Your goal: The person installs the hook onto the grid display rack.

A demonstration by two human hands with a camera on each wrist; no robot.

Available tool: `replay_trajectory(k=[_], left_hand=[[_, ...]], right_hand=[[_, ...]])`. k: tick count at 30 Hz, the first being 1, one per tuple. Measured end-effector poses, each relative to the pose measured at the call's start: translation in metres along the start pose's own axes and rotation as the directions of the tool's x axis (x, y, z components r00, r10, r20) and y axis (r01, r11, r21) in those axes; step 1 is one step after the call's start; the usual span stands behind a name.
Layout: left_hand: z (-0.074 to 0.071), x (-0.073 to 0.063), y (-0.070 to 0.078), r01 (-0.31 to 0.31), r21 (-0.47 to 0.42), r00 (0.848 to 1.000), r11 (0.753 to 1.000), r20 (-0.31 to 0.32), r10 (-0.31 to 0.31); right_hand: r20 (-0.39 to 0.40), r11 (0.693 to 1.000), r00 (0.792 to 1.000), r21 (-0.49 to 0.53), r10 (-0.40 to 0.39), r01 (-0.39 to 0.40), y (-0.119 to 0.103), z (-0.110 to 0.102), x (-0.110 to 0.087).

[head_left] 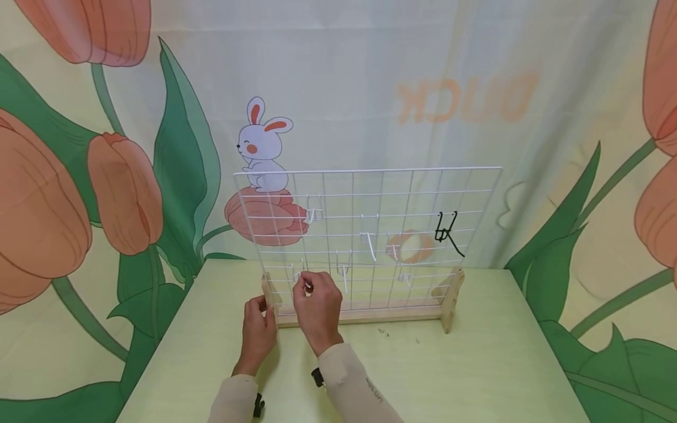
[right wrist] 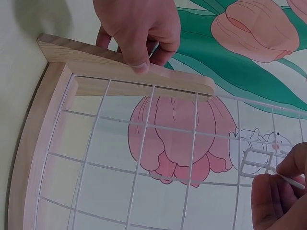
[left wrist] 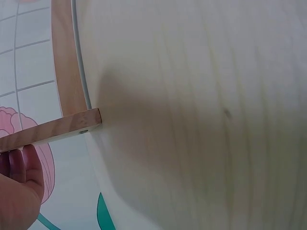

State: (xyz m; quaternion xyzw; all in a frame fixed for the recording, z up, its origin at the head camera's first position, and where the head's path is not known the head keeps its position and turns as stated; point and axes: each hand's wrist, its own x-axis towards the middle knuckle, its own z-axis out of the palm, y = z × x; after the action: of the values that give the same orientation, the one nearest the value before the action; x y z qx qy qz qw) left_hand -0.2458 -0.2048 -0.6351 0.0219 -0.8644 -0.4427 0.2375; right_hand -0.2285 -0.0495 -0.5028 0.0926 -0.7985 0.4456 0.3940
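Note:
A white wire grid panel (head_left: 370,170) stands upright in a wooden base. Its left wooden end support (right wrist: 177,77) is gripped by my left hand (head_left: 259,332), thumb on one face and fingers behind. In the left wrist view, fingers of that hand (left wrist: 21,179) curl against the support's edge. My right hand (head_left: 319,305), at the grid's lower left, pinches a white wire hook (right wrist: 256,163) between thumb and fingers. The hook's square back frame overlaps the grid wires in the right wrist view; part of its prong is hidden by the hand.
Several other white hooks, one of them a long-pronged hook (head_left: 372,247), hang on the grid. A black hook (head_left: 444,234) hangs at its right side. The right wooden support (head_left: 449,305) stands on the pale table (head_left: 476,376). A printed curtain (head_left: 338,88) is behind.

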Motion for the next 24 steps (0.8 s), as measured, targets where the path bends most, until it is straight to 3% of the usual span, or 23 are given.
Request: replay_trajectory(k=[7,14,24], left_hand=[[0.001,0.000,-0.001,0.006,-0.002,1.000,1.000,-0.006,-0.006],[0.001,0.001,-0.003,-0.027,0.008,0.999,1.000,-0.026,0.027],[-0.003,0.001,0.002,-0.007,0.002,1.000,1.000,0.016,0.007]], right_hand=[[0.007,1.000,1.000,-0.023,-0.003,0.004,0.006,0.010,0.000],[0.017,0.999,1.000,-0.037,0.025,-0.024,0.012,0.019,-0.004],[0.027,0.995,0.998,-0.091,0.051,-0.048,0.015,0.031,-0.006]])
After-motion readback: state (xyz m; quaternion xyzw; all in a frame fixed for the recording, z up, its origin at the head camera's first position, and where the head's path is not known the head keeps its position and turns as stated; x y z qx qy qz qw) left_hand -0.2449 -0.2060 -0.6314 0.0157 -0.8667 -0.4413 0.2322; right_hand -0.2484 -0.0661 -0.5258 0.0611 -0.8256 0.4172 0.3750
